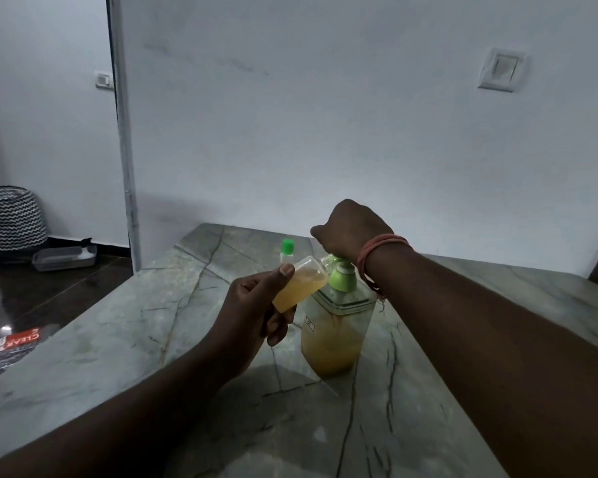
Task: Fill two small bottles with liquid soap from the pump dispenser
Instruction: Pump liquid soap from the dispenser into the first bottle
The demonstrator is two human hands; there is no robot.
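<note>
two small bottles (299,287) (287,251), one pump dispenser (335,334), two hands (256,310) (351,229)

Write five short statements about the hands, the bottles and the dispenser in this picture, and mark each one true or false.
1. The left hand holds a small bottle tilted toward the pump's spout. True.
2. The small bottle in the hand is empty. False: yellowish liquid fills much of it.
3. The right hand rests flat on the table. False: it sits on top of the pump dispenser, over the green pump head.
4. A second bottle with a green cap stands on the table behind the hands. True.
5. The dispenser's tank is dry. False: yellowish soap fills its lower part.
</note>
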